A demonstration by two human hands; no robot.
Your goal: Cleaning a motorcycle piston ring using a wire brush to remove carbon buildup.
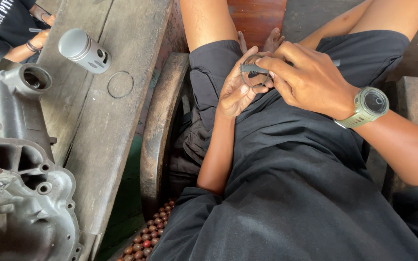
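My left hand (235,89) holds a thin metal ring (250,67) over my lap, fingers curled around it. My right hand (308,77), with a green watch (369,105) on its wrist, grips a small dark file-like tool (253,69) laid across the ring. Both hands touch each other above my black shorts. On the wooden bench to the left lie a grey metal piston (84,50) on its side and another thin ring (120,84) flat beside it.
A grey engine casing (18,169) fills the lower left of the wooden bench (97,145). Another person's hands (37,36) work at the top left. A curved wooden seat edge (156,135) and brown beads (146,237) lie below.
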